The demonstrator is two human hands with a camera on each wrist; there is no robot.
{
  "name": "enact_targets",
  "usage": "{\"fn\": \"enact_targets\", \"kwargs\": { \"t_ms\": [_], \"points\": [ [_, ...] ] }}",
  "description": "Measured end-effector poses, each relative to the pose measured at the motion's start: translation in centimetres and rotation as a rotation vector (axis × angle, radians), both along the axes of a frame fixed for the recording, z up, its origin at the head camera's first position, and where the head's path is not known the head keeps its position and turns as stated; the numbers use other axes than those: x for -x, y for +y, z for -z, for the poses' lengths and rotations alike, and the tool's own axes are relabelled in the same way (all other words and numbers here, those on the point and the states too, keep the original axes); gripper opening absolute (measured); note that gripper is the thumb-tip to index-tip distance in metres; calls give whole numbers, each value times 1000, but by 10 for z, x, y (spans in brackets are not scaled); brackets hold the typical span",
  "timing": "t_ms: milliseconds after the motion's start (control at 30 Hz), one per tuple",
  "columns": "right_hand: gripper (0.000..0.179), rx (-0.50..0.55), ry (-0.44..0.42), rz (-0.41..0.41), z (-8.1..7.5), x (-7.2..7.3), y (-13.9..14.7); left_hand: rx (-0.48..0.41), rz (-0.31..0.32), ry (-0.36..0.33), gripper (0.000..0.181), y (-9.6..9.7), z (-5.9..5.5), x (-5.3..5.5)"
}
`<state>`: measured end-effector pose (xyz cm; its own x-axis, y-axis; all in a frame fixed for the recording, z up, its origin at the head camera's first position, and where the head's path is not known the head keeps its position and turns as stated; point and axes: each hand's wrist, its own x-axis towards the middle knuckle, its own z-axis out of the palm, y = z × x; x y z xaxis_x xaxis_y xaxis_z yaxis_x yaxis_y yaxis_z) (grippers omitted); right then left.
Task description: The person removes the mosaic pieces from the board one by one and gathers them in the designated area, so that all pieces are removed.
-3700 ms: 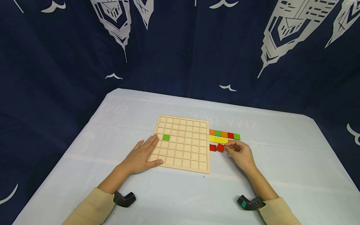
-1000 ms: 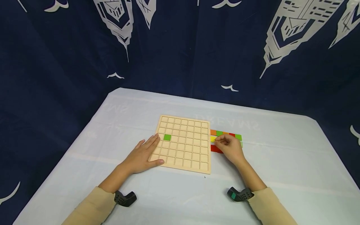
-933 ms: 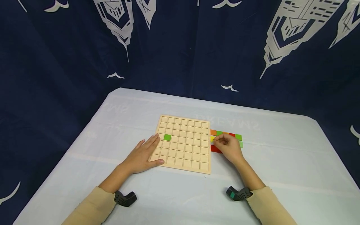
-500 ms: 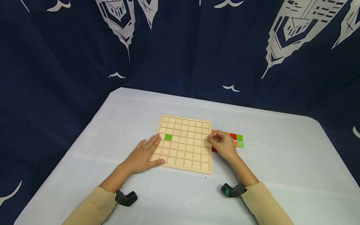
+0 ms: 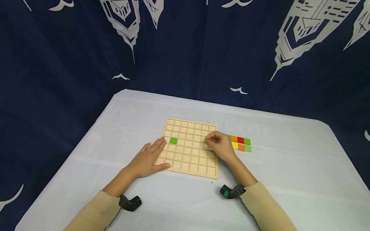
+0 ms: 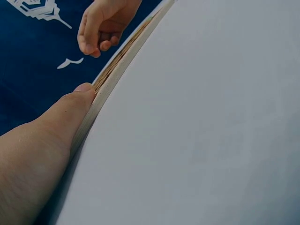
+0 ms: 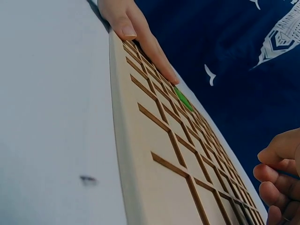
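Observation:
A square wooden grid board (image 5: 185,158) lies flat on the white table. A single green tile (image 5: 173,141) sits in one of its cells near the left side. My left hand (image 5: 145,160) rests spread on the board's left edge, with its thumb (image 6: 79,101) at the near rim. Over the board's right part is my right hand (image 5: 221,146), its fingers (image 7: 276,176) curled with thumb and fingertips close together. I see no tile at those fingertips in any view. Right of the board, a red tile (image 5: 240,140) and a yellow tile (image 5: 235,146) lie in rows partly hidden by that hand.
Orange and green tiles fill out the visible rows, among them a light green tile (image 5: 248,148) at the right end. A dark speck (image 5: 212,182) lies in front of the board. Behind the table hangs a dark blue cloth (image 5: 185,57) with white prints.
My right hand has left the red tile it was touching, passed over the yellow tiles and moved left across the board's right edge. My left hand keeps its place on the board.

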<state>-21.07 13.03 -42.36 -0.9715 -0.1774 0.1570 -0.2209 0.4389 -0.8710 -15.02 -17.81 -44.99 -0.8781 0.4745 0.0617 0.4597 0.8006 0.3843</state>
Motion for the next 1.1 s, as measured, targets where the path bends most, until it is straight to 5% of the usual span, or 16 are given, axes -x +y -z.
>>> {"fn": "enact_targets", "kwargs": {
  "t_ms": [1100],
  "points": [
    [4,59,-35,-93,1,7,-50,4,5,14,94,-1,0,0]
  ]
}}
